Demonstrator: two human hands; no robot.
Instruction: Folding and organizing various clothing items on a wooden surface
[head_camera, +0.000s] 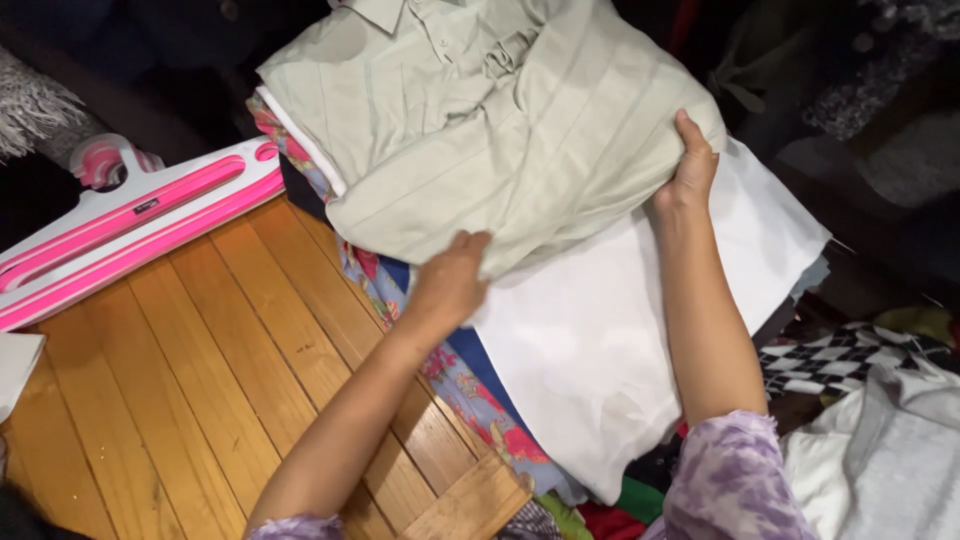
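A folded pale green shirt (480, 130) lies on top of a stack of folded clothes (600, 340), its collar and button placket toward the far edge of the view and its folded lower hem toward the person, so its long axis runs slantwise from far left to near right. The left hand (452, 283) is closed on the shirt's near hem, fingers tucked under the cloth; the right hand (690, 170) grips the shirt's right edge, thumb on top. Directly beneath the shirt is a white garment (640, 330), and under that a floral fabric (470, 400) in blue and pink peeks out along the stack's left side. The stack rests on a wooden worktop (190, 380) of orange-brown slats. Left of the shirt, a pink and white folding board (130, 225) lies flat on the worktop. Right of the stack sit a black-and-white checked cloth (840, 360) and a grey garment (890, 460).
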